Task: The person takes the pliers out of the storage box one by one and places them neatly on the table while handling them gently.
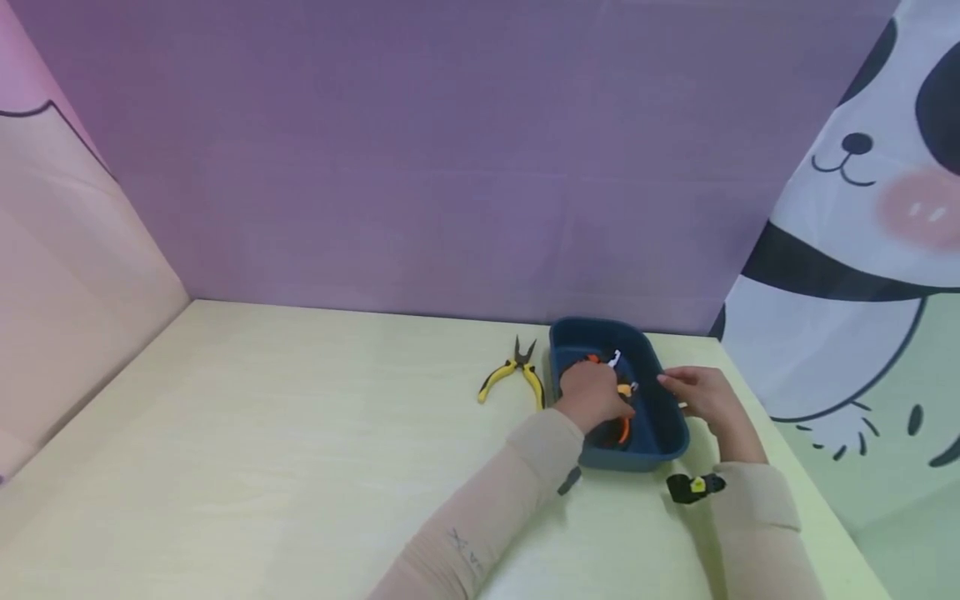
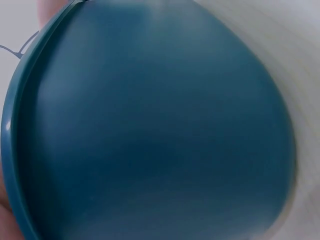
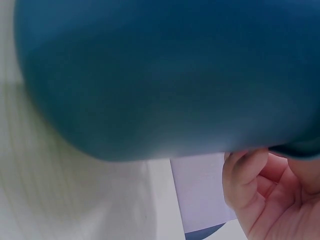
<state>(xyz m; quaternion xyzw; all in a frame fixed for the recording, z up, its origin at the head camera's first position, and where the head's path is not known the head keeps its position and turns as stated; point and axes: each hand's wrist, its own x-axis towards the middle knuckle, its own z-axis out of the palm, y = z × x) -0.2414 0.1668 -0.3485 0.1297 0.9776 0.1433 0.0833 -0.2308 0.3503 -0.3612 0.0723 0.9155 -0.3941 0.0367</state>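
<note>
A dark blue plastic bin [image 1: 667, 433] stands on the table, with orange-handled tools [image 1: 624, 429] and a small silver-tipped tool [image 1: 613, 359] inside. My left hand [image 1: 592, 392] reaches down into it from the left, over the tools. Its fingertips are hidden, so what it holds does not show. At the bin's right side, my right hand [image 1: 697, 392] pinches the rim with thumb and curled fingers. In the right wrist view those fingers [image 3: 245, 175] bend up against the bin's edge. The bin's outer wall [image 2: 160, 125] fills most of the left wrist view.
Yellow-handled pliers [image 1: 517, 371] lie with jaws spread on the pale table [image 1: 300, 433], just left of the bin. A purple backdrop [image 1: 450, 167] rises behind the table, and a panda-print cloth [image 1: 825, 333] hangs along the right edge.
</note>
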